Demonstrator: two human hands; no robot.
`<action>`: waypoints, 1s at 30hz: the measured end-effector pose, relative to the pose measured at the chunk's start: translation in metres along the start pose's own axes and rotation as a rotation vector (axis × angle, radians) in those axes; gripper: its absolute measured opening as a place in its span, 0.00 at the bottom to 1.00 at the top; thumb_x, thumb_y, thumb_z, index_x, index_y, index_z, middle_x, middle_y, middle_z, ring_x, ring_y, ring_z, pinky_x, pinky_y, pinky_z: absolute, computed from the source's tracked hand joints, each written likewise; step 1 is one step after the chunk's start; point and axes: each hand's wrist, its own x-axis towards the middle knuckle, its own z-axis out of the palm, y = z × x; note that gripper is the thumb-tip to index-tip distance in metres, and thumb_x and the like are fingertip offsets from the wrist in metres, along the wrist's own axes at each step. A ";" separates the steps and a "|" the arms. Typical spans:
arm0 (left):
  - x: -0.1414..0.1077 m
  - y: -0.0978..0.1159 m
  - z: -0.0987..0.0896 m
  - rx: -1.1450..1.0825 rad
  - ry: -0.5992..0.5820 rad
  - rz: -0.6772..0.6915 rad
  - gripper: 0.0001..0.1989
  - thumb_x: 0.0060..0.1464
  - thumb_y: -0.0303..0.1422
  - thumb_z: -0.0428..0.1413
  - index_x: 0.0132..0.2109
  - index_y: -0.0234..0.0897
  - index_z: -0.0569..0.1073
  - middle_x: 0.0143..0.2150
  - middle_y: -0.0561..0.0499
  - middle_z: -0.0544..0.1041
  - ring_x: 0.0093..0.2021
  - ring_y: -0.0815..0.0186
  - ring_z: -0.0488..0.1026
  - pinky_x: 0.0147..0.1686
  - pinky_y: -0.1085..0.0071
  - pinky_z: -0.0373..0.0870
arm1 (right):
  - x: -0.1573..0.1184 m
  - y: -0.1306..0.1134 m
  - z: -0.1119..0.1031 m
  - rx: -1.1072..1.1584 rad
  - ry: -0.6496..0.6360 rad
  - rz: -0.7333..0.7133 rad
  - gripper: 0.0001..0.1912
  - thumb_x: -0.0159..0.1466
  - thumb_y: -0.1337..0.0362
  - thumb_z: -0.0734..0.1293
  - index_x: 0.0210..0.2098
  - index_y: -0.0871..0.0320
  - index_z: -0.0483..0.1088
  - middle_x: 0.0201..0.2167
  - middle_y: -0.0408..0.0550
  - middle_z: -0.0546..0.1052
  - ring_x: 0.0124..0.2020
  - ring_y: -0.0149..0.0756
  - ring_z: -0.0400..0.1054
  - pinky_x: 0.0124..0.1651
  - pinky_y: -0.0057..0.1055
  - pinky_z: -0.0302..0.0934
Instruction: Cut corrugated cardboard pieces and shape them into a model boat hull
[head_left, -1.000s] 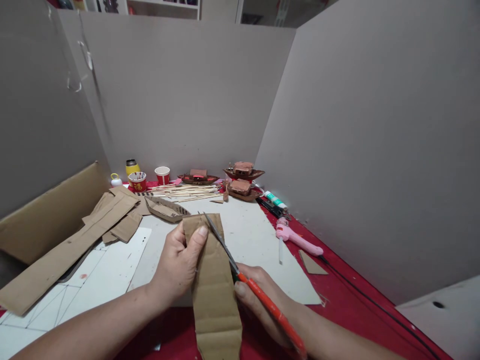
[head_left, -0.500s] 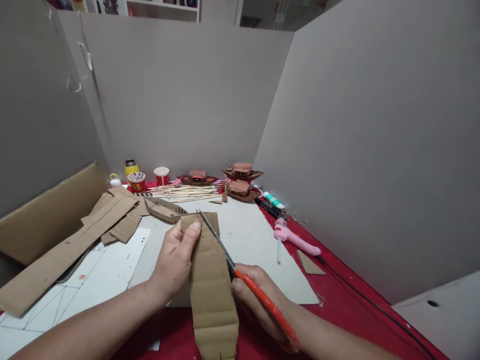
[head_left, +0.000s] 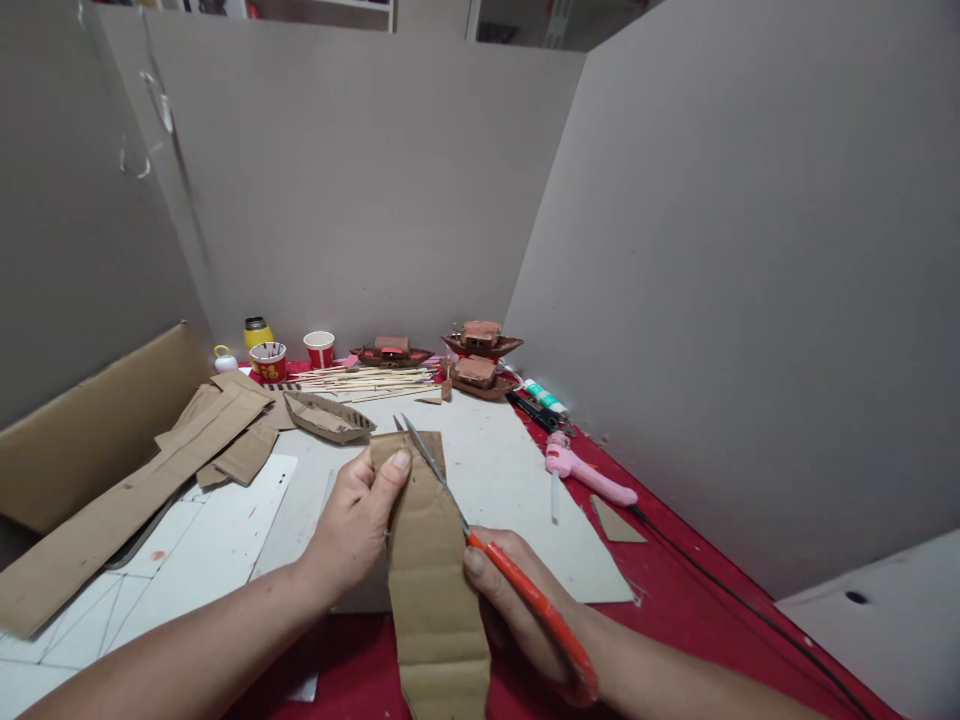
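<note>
A long brown piece of cardboard [head_left: 437, 610] hangs upright in front of me, its sides curving in toward the bottom. My left hand [head_left: 364, 520] pinches its upper left edge, thumb on the near face. In my right hand [head_left: 525, 590] are scissors [head_left: 517, 580] with red handles. Their blades lie across the upper right part of the cardboard, parted a little at the tips above its top edge. Behind the cardboard's top left corner rests a small cardboard boat hull [head_left: 328, 417].
Cardboard strips [head_left: 150, 490] lie at the left beside a cardboard box wall [head_left: 97, 430]. Thin wooden sticks [head_left: 367, 380], paper cups [head_left: 319, 350] and brown model boats [head_left: 476, 378] stand at the back. A pink glue gun [head_left: 589, 475] with a black cable lies at the right.
The cardboard and my left hand have shifted slightly right. The scissors stay across the upper part, their tips now slightly more apart. The whole view has tilted a little.
</note>
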 end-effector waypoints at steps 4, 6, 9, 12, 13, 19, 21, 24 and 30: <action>0.001 0.000 0.001 -0.006 0.000 -0.001 0.17 0.55 0.45 0.59 0.43 0.34 0.75 0.32 0.50 0.80 0.28 0.67 0.75 0.29 0.74 0.71 | -0.002 0.003 0.006 0.081 0.012 0.036 0.29 0.66 0.37 0.53 0.28 0.56 0.62 0.16 0.37 0.58 0.15 0.26 0.48 0.17 0.26 0.44; 0.001 0.002 0.000 -0.011 -0.012 -0.001 0.17 0.56 0.45 0.59 0.44 0.35 0.75 0.32 0.50 0.80 0.28 0.67 0.75 0.30 0.73 0.71 | -0.001 0.005 0.008 0.080 0.051 0.053 0.30 0.64 0.35 0.54 0.26 0.56 0.62 0.14 0.37 0.59 0.14 0.26 0.50 0.16 0.26 0.44; 0.002 0.006 -0.001 -0.009 -0.037 -0.011 0.18 0.55 0.45 0.60 0.44 0.34 0.76 0.32 0.50 0.80 0.28 0.66 0.74 0.30 0.73 0.71 | 0.000 0.007 0.008 0.075 0.098 0.067 0.31 0.62 0.34 0.55 0.24 0.56 0.60 0.13 0.36 0.58 0.12 0.25 0.49 0.15 0.24 0.43; 0.004 0.012 -0.003 0.002 -0.070 -0.038 0.18 0.53 0.45 0.61 0.43 0.34 0.77 0.31 0.50 0.80 0.28 0.66 0.74 0.30 0.72 0.72 | 0.000 0.009 0.007 0.073 0.134 0.046 0.31 0.62 0.35 0.57 0.22 0.56 0.58 0.12 0.34 0.56 0.11 0.23 0.47 0.14 0.24 0.40; 0.005 0.014 -0.004 0.002 -0.086 -0.047 0.18 0.53 0.45 0.61 0.43 0.34 0.77 0.31 0.50 0.80 0.28 0.66 0.74 0.31 0.72 0.72 | 0.000 0.008 0.007 0.075 0.145 0.045 0.31 0.62 0.34 0.57 0.22 0.55 0.57 0.11 0.34 0.56 0.11 0.23 0.47 0.14 0.24 0.39; 0.012 0.024 -0.013 0.038 -0.169 -0.132 0.15 0.51 0.44 0.62 0.36 0.35 0.78 0.27 0.52 0.78 0.25 0.69 0.72 0.28 0.76 0.69 | 0.004 0.005 -0.005 0.102 0.249 0.076 0.31 0.59 0.34 0.60 0.22 0.55 0.58 0.09 0.34 0.57 0.09 0.23 0.47 0.12 0.23 0.40; 0.013 0.026 -0.016 0.097 -0.253 -0.217 0.15 0.50 0.44 0.63 0.33 0.35 0.78 0.27 0.51 0.78 0.24 0.70 0.71 0.26 0.77 0.67 | 0.008 0.005 -0.013 0.126 0.302 0.050 0.30 0.59 0.36 0.62 0.23 0.57 0.61 0.10 0.34 0.59 0.10 0.23 0.50 0.13 0.22 0.44; 0.014 0.023 -0.020 0.258 -0.421 -0.320 0.16 0.49 0.45 0.63 0.29 0.35 0.77 0.24 0.51 0.75 0.20 0.71 0.66 0.21 0.77 0.62 | 0.014 0.006 -0.023 0.240 0.342 0.022 0.28 0.58 0.38 0.65 0.27 0.59 0.67 0.11 0.35 0.63 0.10 0.24 0.53 0.13 0.22 0.47; 0.006 0.000 -0.015 0.301 -0.407 -0.338 0.14 0.36 0.34 0.70 0.18 0.35 0.73 0.15 0.56 0.66 0.15 0.74 0.56 0.15 0.76 0.48 | 0.015 0.008 -0.022 0.293 0.121 0.132 0.19 0.57 0.51 0.71 0.24 0.61 0.69 0.13 0.37 0.66 0.12 0.23 0.57 0.15 0.21 0.50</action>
